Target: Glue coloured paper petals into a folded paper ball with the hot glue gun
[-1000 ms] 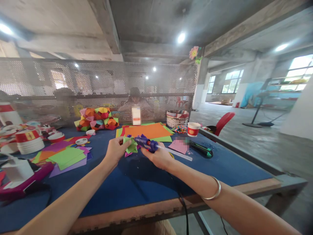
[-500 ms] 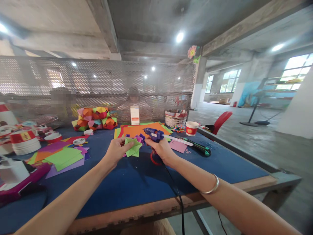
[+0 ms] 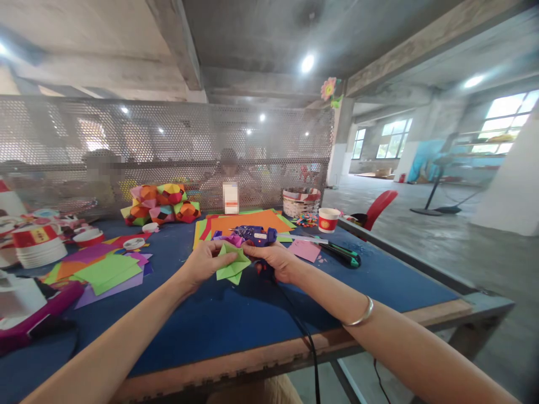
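Glue gun [image 3: 255,235] half behind right hand [image 3: 275,261]

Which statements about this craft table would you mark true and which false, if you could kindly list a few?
1. The left hand holds a green folded paper. True.
2. A bangle sits on the left wrist. False: it is on the right wrist.
3. The cup lies tipped over. False: it stands upright.
4. A glue gun shows just beyond the right hand. True.
5. The table top is red. False: it is blue.
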A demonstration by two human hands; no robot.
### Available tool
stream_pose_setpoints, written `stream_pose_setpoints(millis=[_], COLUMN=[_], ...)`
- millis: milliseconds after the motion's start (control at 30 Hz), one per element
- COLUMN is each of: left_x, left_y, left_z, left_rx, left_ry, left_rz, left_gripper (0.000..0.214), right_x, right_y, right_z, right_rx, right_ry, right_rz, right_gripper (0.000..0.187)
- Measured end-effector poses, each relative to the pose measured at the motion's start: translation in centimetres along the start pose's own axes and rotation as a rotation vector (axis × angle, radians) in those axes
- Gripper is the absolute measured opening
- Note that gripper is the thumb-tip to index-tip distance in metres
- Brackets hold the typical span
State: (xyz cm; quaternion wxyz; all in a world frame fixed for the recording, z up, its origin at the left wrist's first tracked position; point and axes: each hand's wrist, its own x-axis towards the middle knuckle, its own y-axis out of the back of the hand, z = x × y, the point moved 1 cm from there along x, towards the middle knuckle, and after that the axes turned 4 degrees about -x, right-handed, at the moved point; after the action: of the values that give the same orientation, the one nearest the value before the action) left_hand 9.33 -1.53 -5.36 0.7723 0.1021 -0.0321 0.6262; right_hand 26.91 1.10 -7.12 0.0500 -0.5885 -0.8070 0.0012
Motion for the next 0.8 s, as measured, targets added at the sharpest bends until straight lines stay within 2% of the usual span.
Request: stream_pose_setpoints(millis=[100,400,567,800], left_x=[0.0,0.0,0.3,0.8], left_y=[0.1,0.2,0.4,0.9], left_z=[0.1,0.2,-0.6,-1.8], left_rx=[0.009,0.025,0.031,0.02], left_ry=[-0.01,-0.013,-0.025,-0.009], left_rz=[-0.025,-0.079,-0.054,-0.004], left_gripper=[0.02,0.012,0.014,0.019], right_x=[-0.3,-0.7,-0.8,-0.1], right_y=[0.0,0.0,0.1,0.6], right_z=[-0.3,-0.5,-0.3,0.2], right_rx=[0.092,0.074,-0.061,-0.413], right_ry=[-0.112,-0.089,0.03,0.356], right_rz=[-0.003,-0.093,-0.145,-0.102], right_gripper=[0.033,0.04,0.039,0.026])
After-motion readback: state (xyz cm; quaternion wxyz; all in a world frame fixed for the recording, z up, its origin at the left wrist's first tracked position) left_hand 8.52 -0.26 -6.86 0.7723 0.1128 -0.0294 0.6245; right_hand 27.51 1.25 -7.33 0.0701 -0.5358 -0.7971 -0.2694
